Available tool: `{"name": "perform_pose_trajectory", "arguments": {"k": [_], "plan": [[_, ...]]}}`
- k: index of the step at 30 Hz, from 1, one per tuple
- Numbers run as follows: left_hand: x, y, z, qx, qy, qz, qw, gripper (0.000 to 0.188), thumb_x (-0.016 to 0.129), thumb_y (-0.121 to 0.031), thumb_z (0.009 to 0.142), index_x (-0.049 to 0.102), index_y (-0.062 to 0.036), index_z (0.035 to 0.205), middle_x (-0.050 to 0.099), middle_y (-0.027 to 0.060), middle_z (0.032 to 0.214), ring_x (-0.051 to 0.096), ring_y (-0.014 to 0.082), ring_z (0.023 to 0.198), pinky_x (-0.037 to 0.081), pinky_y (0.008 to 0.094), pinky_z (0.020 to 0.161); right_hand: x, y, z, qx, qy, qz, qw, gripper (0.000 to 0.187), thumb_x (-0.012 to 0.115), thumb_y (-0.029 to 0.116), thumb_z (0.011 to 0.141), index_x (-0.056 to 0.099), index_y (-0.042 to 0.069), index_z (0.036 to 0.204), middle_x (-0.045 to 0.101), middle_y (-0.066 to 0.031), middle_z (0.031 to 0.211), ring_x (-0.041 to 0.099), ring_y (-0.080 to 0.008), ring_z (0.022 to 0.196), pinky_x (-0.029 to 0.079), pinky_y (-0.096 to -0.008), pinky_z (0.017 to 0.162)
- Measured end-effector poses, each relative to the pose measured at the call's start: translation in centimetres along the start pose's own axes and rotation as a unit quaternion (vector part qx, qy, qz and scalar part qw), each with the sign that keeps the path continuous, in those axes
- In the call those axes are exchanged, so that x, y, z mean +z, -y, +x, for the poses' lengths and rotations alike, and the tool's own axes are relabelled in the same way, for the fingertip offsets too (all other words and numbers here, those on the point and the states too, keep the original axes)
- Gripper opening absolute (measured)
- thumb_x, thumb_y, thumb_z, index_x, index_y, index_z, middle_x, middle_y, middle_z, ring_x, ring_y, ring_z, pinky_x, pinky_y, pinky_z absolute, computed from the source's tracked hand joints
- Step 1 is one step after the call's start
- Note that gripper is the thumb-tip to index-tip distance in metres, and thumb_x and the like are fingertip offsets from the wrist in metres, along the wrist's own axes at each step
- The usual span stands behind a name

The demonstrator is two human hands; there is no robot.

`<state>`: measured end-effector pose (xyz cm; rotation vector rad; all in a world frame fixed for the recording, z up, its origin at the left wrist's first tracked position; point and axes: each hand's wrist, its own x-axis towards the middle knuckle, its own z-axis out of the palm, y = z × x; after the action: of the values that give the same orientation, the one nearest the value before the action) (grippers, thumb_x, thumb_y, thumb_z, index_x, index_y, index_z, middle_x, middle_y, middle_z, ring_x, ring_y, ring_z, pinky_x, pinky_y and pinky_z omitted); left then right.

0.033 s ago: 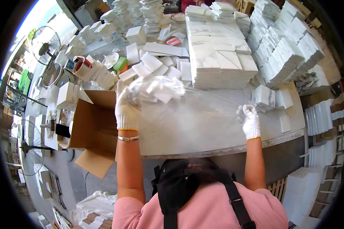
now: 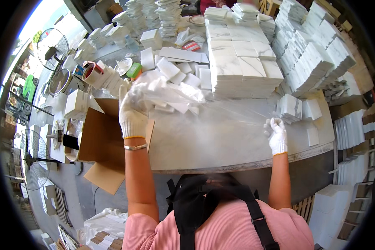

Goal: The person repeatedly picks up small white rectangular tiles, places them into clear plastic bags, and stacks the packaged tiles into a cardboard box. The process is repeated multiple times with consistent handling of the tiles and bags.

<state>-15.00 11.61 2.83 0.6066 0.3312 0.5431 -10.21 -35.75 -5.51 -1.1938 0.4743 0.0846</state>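
Observation:
Clear plastic film [image 2: 233, 111] is stretched across the table between my two hands, thin and hard to see against the grey top. My left hand [image 2: 133, 109], in a white knitted glove, grips its bunched left end beside the open cardboard box [image 2: 96, 139]. Over at the right, my right hand [image 2: 276, 136], gloved the same way, is closed with its fingers pinching the film's other end. Behind the film's left part lies a loose heap of small white foam pieces [image 2: 168, 68], partly covered by the plastic.
Veined white stone tiles [image 2: 243, 54] are stacked at the table's far middle, with taller stacks [image 2: 300, 58] to the right. A short tile stack [image 2: 289, 107] stands near my right hand. Fans [image 2: 33, 158] are at the left. The table's front edge [image 2: 237, 166] runs before me.
My left hand has moved slightly left, over the box's edge. My right hand has shifted a little right and down, and the film remains stretched between them.

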Motion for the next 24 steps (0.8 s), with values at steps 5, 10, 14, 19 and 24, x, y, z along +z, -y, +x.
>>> {"name": "perform_pose_trajectory", "arguments": {"k": [5, 10, 14, 19, 24], "plan": [[3.4, -6.6, 6.9, 0.259, -0.008, 0.059, 0.964, 0.047, 0.063, -0.011, 0.097, 0.051, -0.0148, 0.142, 0.067, 0.0098, 0.122, 0.067, 0.0246, 0.106, 0.056, 0.0378, 0.088, -9.7, -2.8, 0.0, -0.007, -0.084, -0.019, 0.996, 0.013, 0.066, 0.020, 0.097, 0.058, 0.015, 0.107, 0.062, 0.0011, 0.085, 0.059, -0.0104, 0.068, 0.044, -0.0225, 0.050], [8.6, -6.2, 13.4, 0.450, 0.049, 0.345, 0.823, 0.031, 0.064, -0.015, 0.097, 0.068, -0.0107, 0.127, 0.073, 0.0093, 0.116, 0.068, 0.0219, 0.105, 0.054, 0.0325, 0.092, -15.8, -3.8, -5.1, -0.024, -0.131, -0.076, 0.988, 0.023, 0.062, 0.026, 0.100, 0.061, 0.015, 0.121, 0.058, 0.0075, 0.084, 0.054, -0.0049, 0.067, 0.039, -0.0196, 0.052], [8.5, -5.4, 20.2, 0.574, 0.090, 0.630, 0.515, 0.024, 0.065, -0.013, 0.091, 0.075, -0.0168, 0.113, 0.075, 0.0083, 0.103, 0.069, 0.0239, 0.098, 0.054, 0.0354, 0.088, -20.1, -5.0, -8.5, -0.036, -0.271, -0.087, 0.958, 0.026, 0.062, 0.028, 0.101, 0.063, 0.011, 0.120, 0.052, 0.0080, 0.077, 0.046, -0.0019, 0.061, 0.032, -0.0185, 0.049], [4.8, -3.9, 28.4, 0.586, 0.187, 0.723, 0.315, 0.023, 0.061, -0.008, 0.083, 0.075, -0.0192, 0.097, 0.073, 0.0084, 0.090, 0.067, 0.0294, 0.095, 0.052, 0.0426, 0.087, -24.1, -6.7, -14.2, -0.023, -0.381, -0.081, 0.921, 0.026, 0.063, 0.029, 0.100, 0.063, 0.014, 0.121, 0.051, 0.0075, 0.079, 0.047, -0.0032, 0.062, 0.034, -0.0200, 0.050], [1.8, 0.8, 31.0, 0.319, 0.184, 0.860, 0.354, 0.030, 0.064, -0.023, 0.083, 0.076, -0.0158, 0.109, 0.075, 0.0117, 0.101, 0.068, 0.0330, 0.102, 0.052, 0.0427, 0.089, -19.3, -5.9, -19.3, -0.043, -0.320, -0.098, 0.941, 0.018, 0.059, 0.024, 0.101, 0.060, 0.011, 0.113, 0.050, 0.0050, 0.078, 0.047, -0.0064, 0.062, 0.037, -0.0215, 0.054]]}}
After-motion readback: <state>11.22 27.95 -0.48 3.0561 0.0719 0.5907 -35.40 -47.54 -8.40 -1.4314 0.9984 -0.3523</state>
